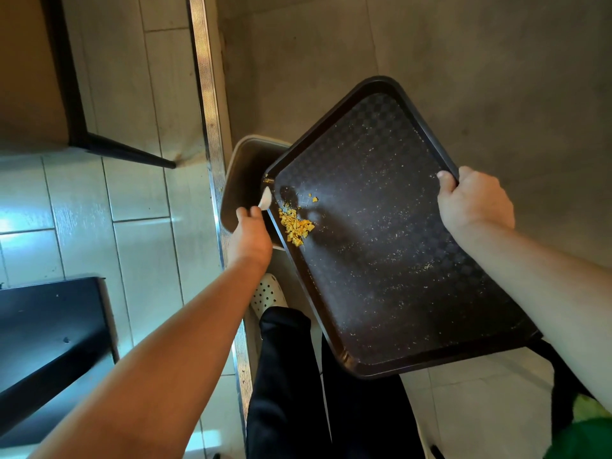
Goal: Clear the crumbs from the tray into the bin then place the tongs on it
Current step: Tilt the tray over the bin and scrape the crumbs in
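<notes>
A dark brown tray [390, 246] is held tilted over a beige bin [240, 180] on the floor. My right hand [473, 198] grips the tray's right rim. A heap of yellow crumbs [294, 225] lies near the tray's lower left edge, just above the bin, with fine specks spread across the rest of the surface. My left hand [250, 233] pinches a small white scrap, perhaps a tissue [266, 197], right beside the crumbs at the tray's edge. No tongs are in view.
A metal floor strip [212, 134] runs past the bin, between pale tiles on the left and grey concrete on the right. A dark table leg [122, 150] and a black bench [49, 346] stand at left. My legs and white shoe [268, 293] are below the tray.
</notes>
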Available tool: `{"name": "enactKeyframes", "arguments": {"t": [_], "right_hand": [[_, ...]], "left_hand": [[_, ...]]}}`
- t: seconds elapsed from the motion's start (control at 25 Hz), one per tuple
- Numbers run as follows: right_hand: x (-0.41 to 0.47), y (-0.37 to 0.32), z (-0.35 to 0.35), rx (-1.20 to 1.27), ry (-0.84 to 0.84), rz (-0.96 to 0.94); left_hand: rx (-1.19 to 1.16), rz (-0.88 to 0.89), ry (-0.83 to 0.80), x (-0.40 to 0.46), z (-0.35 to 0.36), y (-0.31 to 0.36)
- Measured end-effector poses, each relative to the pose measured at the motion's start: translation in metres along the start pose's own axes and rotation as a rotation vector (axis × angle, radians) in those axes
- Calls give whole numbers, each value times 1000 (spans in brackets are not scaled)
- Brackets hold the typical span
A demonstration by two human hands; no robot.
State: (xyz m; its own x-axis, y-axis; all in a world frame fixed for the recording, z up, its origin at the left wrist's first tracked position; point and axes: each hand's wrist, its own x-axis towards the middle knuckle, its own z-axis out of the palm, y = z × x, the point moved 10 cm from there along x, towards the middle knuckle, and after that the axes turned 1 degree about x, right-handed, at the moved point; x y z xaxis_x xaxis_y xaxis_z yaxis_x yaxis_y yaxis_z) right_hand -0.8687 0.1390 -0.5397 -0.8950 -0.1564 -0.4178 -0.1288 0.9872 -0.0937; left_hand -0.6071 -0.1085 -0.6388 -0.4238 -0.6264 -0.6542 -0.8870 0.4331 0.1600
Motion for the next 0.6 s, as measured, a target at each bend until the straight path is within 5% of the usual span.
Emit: {"name": "enactKeyframes", "arguments": {"t": [0.6], "right_hand": [[0,1,1,3,1,-4]], "left_hand": [[63,-26,-16,16,-6,7]]}}
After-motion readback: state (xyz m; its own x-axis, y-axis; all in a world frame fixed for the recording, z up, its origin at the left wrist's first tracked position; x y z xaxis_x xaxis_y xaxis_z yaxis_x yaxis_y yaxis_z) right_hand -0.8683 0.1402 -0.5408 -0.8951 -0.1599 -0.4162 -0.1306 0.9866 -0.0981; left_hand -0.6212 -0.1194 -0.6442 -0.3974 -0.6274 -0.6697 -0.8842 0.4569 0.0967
